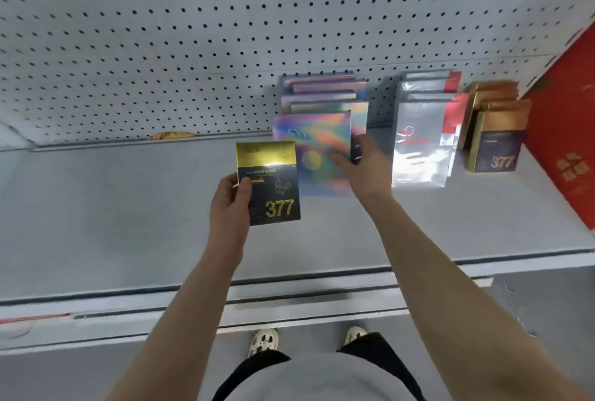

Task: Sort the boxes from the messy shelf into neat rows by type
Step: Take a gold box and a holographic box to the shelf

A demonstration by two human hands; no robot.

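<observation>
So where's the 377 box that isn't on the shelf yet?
In the left hand: the black and gold 377 box, centre of the head view, just left of the front holographic box.

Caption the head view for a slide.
Left hand holds a black-and-gold "377" box while right hand touches the front holographic rainbow box on the grey shelf.
</observation>
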